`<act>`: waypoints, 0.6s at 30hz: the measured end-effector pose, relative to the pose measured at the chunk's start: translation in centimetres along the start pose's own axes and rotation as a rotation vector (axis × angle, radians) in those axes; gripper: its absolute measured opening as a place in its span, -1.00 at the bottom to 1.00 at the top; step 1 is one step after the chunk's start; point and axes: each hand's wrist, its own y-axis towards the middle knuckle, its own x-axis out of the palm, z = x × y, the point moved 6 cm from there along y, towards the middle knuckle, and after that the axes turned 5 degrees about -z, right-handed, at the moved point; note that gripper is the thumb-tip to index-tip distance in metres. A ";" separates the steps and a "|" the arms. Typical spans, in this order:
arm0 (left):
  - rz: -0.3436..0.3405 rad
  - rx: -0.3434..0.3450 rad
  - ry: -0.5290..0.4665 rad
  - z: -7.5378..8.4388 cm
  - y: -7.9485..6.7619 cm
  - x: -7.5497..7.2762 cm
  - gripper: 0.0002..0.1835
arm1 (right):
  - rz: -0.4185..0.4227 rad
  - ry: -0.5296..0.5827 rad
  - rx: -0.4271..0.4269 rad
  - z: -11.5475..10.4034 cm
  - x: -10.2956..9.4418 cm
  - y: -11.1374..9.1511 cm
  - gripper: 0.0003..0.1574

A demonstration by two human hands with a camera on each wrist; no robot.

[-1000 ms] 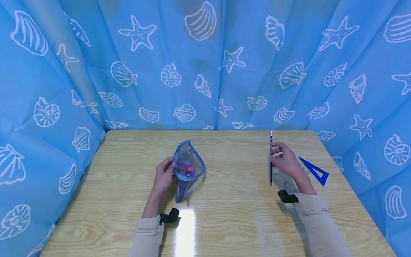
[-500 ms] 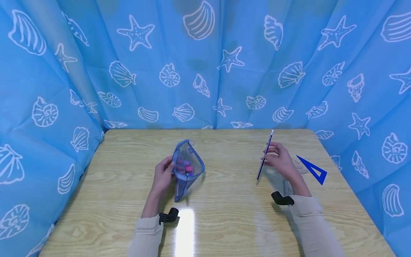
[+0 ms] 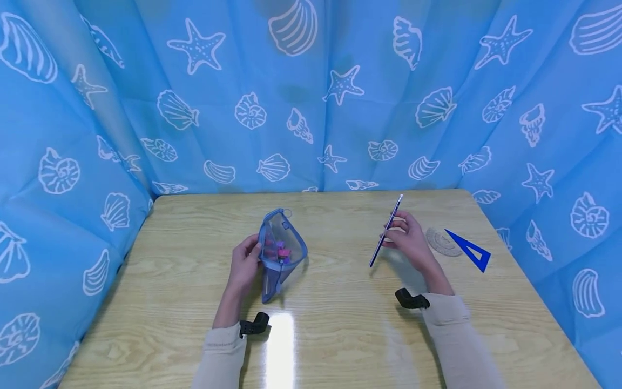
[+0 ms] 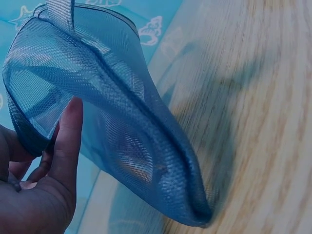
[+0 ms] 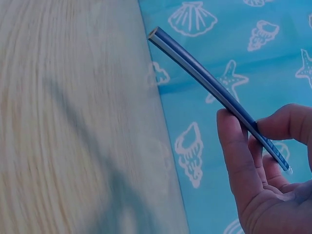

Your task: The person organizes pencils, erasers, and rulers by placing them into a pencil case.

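My left hand (image 3: pixel 245 263) grips the edge of a blue mesh zip pouch (image 3: pixel 286 237), whose mouth gapes upward. Small pink and purple pieces (image 3: pixel 284 253) lie inside it. In the left wrist view the thumb and fingers pinch the rim of the pouch (image 4: pixel 131 107). My right hand (image 3: pixel 410 240) holds a dark blue pencil (image 3: pixel 385 232) between thumb and fingers, above the table and slanted, white-tipped end up. The right wrist view shows the pencil's (image 5: pixel 204 80) unsharpened flat end pointing away from the hand (image 5: pixel 273 180).
A clear protractor (image 3: pixel 443 243) and a blue set square (image 3: pixel 468 250) lie on the wooden table (image 3: pixel 340 335) to the right of my right hand. Behind the table and at its sides hangs a blue curtain (image 3: pixel 291 70) with white shells and starfish.
My right hand has moved left with the pencil, which has tilted from upright to slanted. The protractor has come into fuller view. My left hand still holds the pouch in place.
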 end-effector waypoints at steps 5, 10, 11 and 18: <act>-0.003 -0.004 -0.003 0.0 0.1 0.0 -0.66 | -0.015 0.015 0.005 0.3 1.2 0.4 -0.36; -0.007 -0.003 -0.001 0.0 0.2 -0.1 -0.66 | -0.041 0.007 0.013 0.3 2.8 0.8 -0.29; -0.008 -0.007 -0.002 0.0 0.2 -0.2 -0.66 | -0.047 0.005 0.014 0.3 3.2 0.9 -0.28; -0.011 -0.025 -0.011 -0.2 0.1 -0.1 -0.64 | -0.060 0.032 0.001 0.1 5.3 1.4 -0.26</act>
